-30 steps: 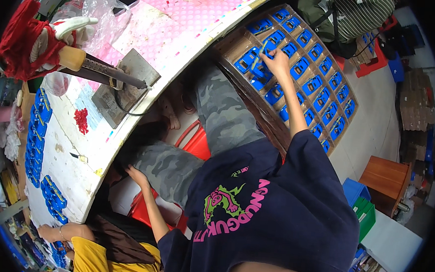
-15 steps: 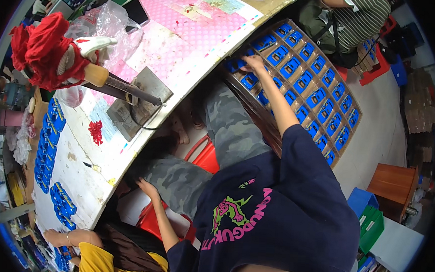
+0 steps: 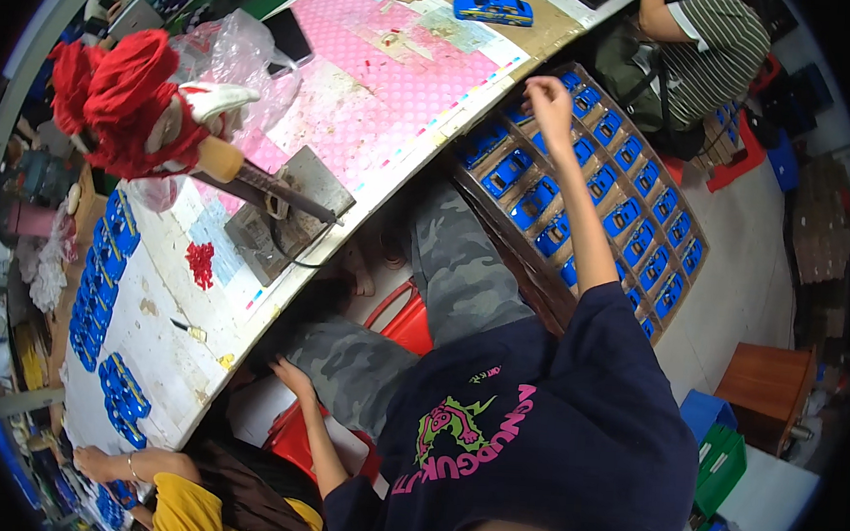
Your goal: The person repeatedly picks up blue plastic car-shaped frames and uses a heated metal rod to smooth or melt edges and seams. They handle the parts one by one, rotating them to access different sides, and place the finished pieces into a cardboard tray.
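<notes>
My right hand (image 3: 549, 106) hovers over the far left part of a divided cardboard box (image 3: 638, 123). Its fingers are loosely bent and apart, and nothing shows in them. Blue toy cars (image 3: 507, 173) fill the box's compartments, one to a slot where I can see. Another toy car (image 3: 484, 145) sits in the corner by the table edge, left of my right forearm. Low on the left, my left hand (image 3: 292, 378) rests against my camouflage trouser leg (image 3: 351, 353); its fingers look stretched out, their tips partly hidden, and it holds nothing visible.
A worktable (image 3: 274, 354) bears a soldering iron (image 3: 283, 194) with a red-cloth-wrapped handle over a metal plate (image 3: 304, 175), small red parts (image 3: 199, 263) and rows of blue cars (image 3: 103, 285). A yellow-sleeved person (image 3: 187, 504) sits at left; a striped-shirt person (image 3: 715, 59) sits beyond the box.
My right hand has lifted off a blue car at the box's table-side corner and moved farther away over the box. My left hand stays at my leg. The whole view has shifted slightly.
</notes>
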`<act>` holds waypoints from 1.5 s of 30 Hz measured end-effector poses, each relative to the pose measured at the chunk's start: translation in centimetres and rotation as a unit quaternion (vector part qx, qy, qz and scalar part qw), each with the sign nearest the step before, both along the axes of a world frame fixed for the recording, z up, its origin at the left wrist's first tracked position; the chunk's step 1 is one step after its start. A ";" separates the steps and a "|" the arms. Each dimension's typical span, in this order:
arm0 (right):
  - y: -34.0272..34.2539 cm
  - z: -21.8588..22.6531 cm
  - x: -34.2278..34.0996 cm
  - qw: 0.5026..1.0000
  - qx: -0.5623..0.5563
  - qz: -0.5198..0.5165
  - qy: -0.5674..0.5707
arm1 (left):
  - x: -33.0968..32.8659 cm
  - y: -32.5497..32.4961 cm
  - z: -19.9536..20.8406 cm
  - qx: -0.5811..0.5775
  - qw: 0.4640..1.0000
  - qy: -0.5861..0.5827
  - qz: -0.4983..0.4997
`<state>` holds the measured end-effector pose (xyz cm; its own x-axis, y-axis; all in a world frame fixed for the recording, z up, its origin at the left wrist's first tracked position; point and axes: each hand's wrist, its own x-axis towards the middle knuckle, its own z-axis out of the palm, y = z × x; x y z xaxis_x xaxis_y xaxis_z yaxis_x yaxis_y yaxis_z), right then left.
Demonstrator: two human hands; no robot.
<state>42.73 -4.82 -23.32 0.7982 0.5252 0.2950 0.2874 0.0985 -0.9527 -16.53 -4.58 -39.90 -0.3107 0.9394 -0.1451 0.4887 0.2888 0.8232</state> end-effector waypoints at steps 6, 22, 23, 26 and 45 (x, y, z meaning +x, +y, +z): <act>6.5 5.2 3.6 0.997 -0.046 -0.014 -0.067 | 0.5 -0.3 1.1 0.004 1.000 0.031 -0.003; 6.2 5.7 2.3 0.969 0.083 0.117 0.202 | 8.8 -1.0 23.8 0.343 0.903 0.154 -0.209; 5.0 5.7 1.9 0.961 0.110 0.131 0.218 | 9.0 0.7 24.3 0.346 0.904 0.175 -0.178; 0.6 5.9 0.4 0.918 0.202 0.249 0.234 | 9.5 5.1 24.9 0.344 0.906 0.199 -0.148; -12.7 -5.5 -14.4 0.815 -0.313 0.469 -0.131 | 10.4 8.9 23.0 0.314 0.915 0.234 -0.093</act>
